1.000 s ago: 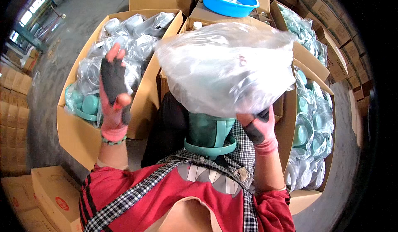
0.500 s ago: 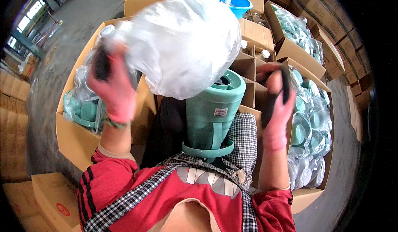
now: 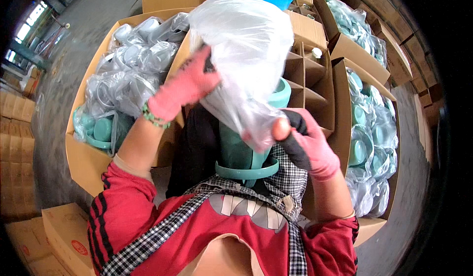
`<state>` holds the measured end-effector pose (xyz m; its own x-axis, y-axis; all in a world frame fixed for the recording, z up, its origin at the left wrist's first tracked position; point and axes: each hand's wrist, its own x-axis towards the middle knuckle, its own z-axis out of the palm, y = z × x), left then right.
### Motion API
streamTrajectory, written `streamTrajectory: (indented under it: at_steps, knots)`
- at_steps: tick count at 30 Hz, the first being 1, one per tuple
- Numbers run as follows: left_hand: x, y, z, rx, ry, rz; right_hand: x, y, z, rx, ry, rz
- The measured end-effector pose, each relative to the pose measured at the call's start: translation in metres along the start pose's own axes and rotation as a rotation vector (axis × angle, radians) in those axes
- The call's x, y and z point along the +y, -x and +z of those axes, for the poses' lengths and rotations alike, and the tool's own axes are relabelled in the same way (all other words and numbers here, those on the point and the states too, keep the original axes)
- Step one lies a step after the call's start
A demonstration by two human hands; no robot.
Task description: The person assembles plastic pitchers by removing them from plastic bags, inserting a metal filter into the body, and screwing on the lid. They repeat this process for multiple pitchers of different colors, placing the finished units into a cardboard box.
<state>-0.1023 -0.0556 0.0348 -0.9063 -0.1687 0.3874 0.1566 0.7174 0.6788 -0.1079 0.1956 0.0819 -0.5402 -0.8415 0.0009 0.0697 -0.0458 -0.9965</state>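
A clear plastic bag (image 3: 241, 34), puffed out, hangs in front of me over a green tapered plastic container (image 3: 236, 150) with a ring round its lower end. The container stands at my lap and the bag covers much of its upper part. My left hand (image 3: 189, 86), in a pink and black glove, is closed on the bag's left side, its fingertips partly hidden. My right hand (image 3: 310, 140), gloved alike with a bare thumb tip, pinches the bag's gathered lower edge beside the container.
Left stands a carton (image 3: 81, 165) of bagged grey and green parts. Ahead right, a divided carton (image 3: 315, 96) holds a white-capped item (image 3: 316, 53). Another carton (image 3: 340, 140) of bagged green parts is at right. A blue basin (image 3: 281, 0) sits at the back.
My right hand has come inward from the right and taken hold of the bag's edge. My left hand has moved right, and the bag now reaches lower over the container.
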Motion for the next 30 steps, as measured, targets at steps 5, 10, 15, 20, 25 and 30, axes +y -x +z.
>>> streamTrajectory:
  at_steps: [5, 10, 15, 20, 25, 30]
  knots:
    - [-0.036, -0.048, -0.034, 0.189, 1.127, -0.094, -0.025, 0.000, -0.015, -0.295, 0.772, -0.208]
    - [-0.013, -0.078, -0.024, 0.384, 1.659, 0.062, 0.015, -0.047, -0.094, 0.400, 1.907, -0.464]
    - [-0.098, -0.043, 0.053, 0.428, 0.450, -0.164, 0.102, -0.072, -0.139, 0.465, 1.143, -0.087]
    - [-0.111, -0.006, 0.053, 0.147, 0.760, -0.321, 0.099, -0.049, -0.119, 0.344, 0.198, 0.035]
    - [-0.100, -0.025, 0.012, 0.223, 0.169, -0.360, 0.058, -0.033, -0.093, 0.133, 0.257, -0.002]
    - [-0.096, 0.015, -0.006, 0.011, 0.020, -0.014, 0.080, 0.001, -0.070, -0.099, 0.946, 0.227]
